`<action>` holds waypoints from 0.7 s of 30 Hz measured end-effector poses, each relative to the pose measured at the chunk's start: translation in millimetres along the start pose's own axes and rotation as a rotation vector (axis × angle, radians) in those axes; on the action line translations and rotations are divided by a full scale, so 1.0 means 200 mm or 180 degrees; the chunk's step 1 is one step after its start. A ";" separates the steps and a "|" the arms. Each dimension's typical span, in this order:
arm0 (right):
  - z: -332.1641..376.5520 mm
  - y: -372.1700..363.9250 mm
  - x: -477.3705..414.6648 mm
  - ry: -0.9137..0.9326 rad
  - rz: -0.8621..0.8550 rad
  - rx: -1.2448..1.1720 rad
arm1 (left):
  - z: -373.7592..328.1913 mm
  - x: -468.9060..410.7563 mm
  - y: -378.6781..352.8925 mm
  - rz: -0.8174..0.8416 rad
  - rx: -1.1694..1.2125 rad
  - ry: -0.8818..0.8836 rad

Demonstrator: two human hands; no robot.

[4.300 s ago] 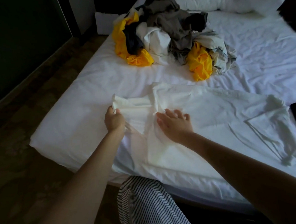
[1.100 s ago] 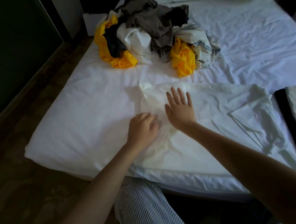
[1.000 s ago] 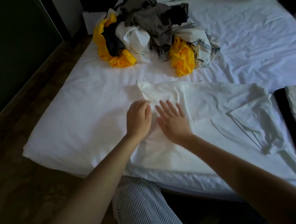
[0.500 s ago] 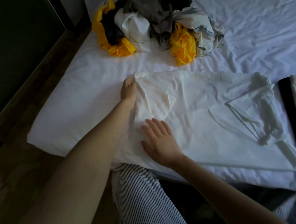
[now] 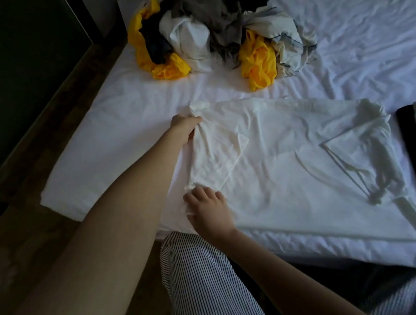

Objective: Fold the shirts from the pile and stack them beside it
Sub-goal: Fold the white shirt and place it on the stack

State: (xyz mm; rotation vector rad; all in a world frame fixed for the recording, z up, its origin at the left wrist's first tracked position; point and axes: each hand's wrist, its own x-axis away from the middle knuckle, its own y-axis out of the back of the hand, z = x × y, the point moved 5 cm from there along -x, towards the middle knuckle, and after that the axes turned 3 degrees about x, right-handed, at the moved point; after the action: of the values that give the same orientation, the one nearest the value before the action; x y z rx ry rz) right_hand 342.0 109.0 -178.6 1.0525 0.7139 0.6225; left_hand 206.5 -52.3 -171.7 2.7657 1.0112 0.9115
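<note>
The plain white fabric shirt (image 5: 288, 164) before me nearly matches the wrinkled white bedsheet (image 5: 366, 48). At twelve o'clock the crumpled clothes pile (image 5: 217, 28) mixes bright yellow, grey, white and black. At six o'clock, my dark-and-white pinstriped trousers (image 5: 205, 280).

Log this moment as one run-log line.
step: folding | left hand: grips far corner of spread white fabric shirt | right hand: grips its near corner | yellow-grey-white clothes pile: behind shirt, apart

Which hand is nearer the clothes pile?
Left. The left hand grips the far corner of the shirt, toward the pile; the right hand grips its near corner, at the edge of the bed.
</note>
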 end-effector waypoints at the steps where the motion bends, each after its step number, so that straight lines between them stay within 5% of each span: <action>1: -0.01 0.02 0.00 -0.0090 -0.0070 -0.0210 | -0.01 0.00 0.00 -0.0020 -0.0063 -0.0067; 8: -0.10 0.17 0.07 -0.0654 0.0035 -0.1422 | -0.07 0.03 0.00 0.0053 0.0174 -0.0216; 14: -0.25 0.39 0.14 -0.0762 -0.0571 -0.2189 | -0.19 0.12 -0.03 0.0251 0.0470 -0.0335; 21: -0.50 0.53 0.32 -0.1981 -0.0668 -0.3257 | -0.35 0.30 -0.17 0.0235 0.0338 -0.0627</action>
State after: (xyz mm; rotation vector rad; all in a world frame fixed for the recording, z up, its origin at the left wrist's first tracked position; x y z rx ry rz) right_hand 292.6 250.9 -126.8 0.1668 -0.0863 0.3545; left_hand 184.6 1.0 -91.9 2.9262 0.9576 0.5930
